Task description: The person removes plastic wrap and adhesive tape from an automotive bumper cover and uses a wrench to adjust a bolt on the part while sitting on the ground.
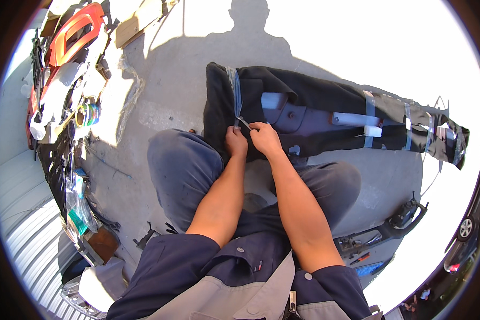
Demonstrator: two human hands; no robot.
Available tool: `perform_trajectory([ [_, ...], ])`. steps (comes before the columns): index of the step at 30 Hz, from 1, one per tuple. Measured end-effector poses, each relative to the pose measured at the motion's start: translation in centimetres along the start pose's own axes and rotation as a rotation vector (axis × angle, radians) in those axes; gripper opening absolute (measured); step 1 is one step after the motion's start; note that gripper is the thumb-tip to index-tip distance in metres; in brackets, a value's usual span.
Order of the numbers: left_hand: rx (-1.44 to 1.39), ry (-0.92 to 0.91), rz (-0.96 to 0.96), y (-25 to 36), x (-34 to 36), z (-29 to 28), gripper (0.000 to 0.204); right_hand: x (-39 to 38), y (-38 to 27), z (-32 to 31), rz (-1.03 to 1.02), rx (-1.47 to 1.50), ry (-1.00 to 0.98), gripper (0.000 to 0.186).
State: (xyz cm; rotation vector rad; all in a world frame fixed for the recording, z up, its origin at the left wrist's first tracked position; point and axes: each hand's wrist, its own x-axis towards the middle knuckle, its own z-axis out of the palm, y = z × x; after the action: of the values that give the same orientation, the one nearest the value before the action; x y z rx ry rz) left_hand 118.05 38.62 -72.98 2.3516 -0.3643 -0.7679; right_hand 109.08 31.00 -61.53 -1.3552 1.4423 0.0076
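A long bundle wrapped in black cloth (pixel 325 96) lies across the ground in front of my knees. Through a gap in the cloth shows a blue-grey metal part (pixel 290 117). A clear tape band (pixel 234 88) runs round the bundle's left end. My left hand (pixel 236 142) is closed at the lower end of this band, pinching it against the cloth. Beside it, my right hand (pixel 265 138) grips a thin, grey, blade-like tool (pixel 245 123), whose tip meets the band; the tool's exact kind is too small to tell.
More tape bands (pixel 369 120) cross the bundle's right part. A red plastic chair (pixel 74 34) and piled clutter line the left, with tape rolls (pixel 87 114) among it. A black frame-like part (pixel 381 229) lies at lower right. A dark car (pixel 466 229) stands beyond.
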Motion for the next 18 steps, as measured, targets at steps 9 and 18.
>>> perform_trajectory([
  [9, 0.057, 0.025, 0.087, 1.5, -1.1, -0.9, 0.024, 0.7, 0.4, 0.7, -0.034, -0.061, -0.046, 0.038],
  [18, 0.371, -0.248, 0.133, 1.5, -6.9, -1.7, 0.025, -0.5, -2.4, 0.7, 0.125, -0.298, -0.124, 0.041],
])
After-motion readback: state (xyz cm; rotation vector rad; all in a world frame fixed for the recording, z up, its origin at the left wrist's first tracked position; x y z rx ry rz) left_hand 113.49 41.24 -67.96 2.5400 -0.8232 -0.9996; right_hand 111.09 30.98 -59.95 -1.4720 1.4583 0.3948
